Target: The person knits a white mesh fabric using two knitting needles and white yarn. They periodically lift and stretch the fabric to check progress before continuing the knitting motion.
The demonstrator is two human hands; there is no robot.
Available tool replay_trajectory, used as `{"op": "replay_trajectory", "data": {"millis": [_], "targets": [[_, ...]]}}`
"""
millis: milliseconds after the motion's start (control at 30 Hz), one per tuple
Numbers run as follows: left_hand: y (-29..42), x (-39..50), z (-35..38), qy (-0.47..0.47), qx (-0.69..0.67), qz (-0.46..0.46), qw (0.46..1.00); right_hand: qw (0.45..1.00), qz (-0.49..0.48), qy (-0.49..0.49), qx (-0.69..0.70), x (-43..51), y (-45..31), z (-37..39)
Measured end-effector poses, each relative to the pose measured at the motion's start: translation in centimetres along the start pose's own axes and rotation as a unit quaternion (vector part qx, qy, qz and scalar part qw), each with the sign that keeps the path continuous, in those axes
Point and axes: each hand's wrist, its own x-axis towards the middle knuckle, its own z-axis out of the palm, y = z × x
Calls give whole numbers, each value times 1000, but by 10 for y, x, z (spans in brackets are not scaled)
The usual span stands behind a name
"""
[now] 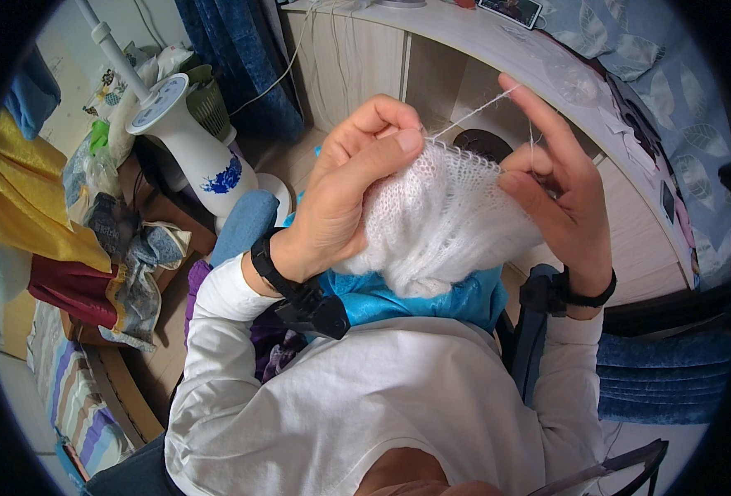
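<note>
A white, fuzzy knitted piece (446, 229) hangs between my hands, with a row of stitches along a thin knitting needle (467, 154) at its top edge. My left hand (353, 167) pinches the upper left corner of the knitting between thumb and fingers. At the upper right corner, my right hand (554, 180) grips the edge with thumb and fingers, its index finger raised. White yarn (477, 113) runs taut from the left corner up to that fingertip, and a strand drops from it towards the other fingers. The needle's ends are hidden by my fingers.
Shiny blue cloth (402, 304) lies on my lap under the knitting. A curved pale desk (439, 25) with a phone (511, 9) stands ahead and to the right. At left are a white pedestal (210, 155) with blue decoration and heaped fabrics (37, 204). A blue cushioned surface (663, 378) is at right.
</note>
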Motion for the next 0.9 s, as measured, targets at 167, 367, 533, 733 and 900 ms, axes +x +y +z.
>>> {"op": "replay_trajectory", "data": {"millis": [167,367,533,733,900], "targets": [[-1,-2,2,20,-15,-9,1000,1000,6,-7,7,-2,2,-1],[-6,-6,5,51,-38,-21,998,999,2,-21,28,-2,2,-2],[-14,-9,8,75,-78,-54,993,989,42,-30,139,1,4,8],[-17,-10,7,91,-29,-47,994,983,34,-16,177,5,15,14],[-17,-13,8,82,93,-33,992,992,2,-14,126,8,18,10]]}}
